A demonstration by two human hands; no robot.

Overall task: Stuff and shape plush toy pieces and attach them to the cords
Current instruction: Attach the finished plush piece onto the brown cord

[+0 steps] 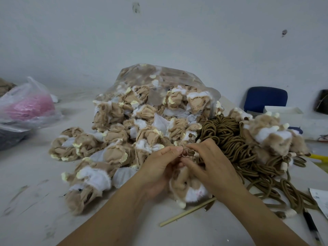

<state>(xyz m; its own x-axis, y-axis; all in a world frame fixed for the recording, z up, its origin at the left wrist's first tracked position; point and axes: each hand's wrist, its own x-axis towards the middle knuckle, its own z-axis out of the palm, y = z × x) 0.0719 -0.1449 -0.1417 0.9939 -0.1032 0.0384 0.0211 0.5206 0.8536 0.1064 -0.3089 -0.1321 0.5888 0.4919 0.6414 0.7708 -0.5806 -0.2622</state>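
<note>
— Working at a pale, scuffed table [35,201] against a bare grey wall. Seeing much finished?

— Counting only a small pile of finished toys [269,134] lying at the right, just beside a tangle of brown cords [229,137]. Judging that a modest start.

— And facing how much more?

— Looking at a big heap of flat, inside-out plush pieces [124,135] spilling from a clear bag [159,77] in the middle. Guessing at most of the stuffing and shaping lying ahead.

— Doing what right now?

— Attaching, by the look of it. Pinching a small metal ring [186,153] with the curled fingertips of the left hand [159,167]. Gripping the cord end right beside that ring with the right hand [209,162], fingers bent in tight as well.

— Keeping the toy where?

— Resting one plump, stuffed plush toy [184,187] on the table just under both hands. Leaving a thin wooden stick [188,213] lying beside it, toward the near edge.

— Calling this one joined?

— Not managing to tell; fingers hiding any link between ring and toy.
</note>
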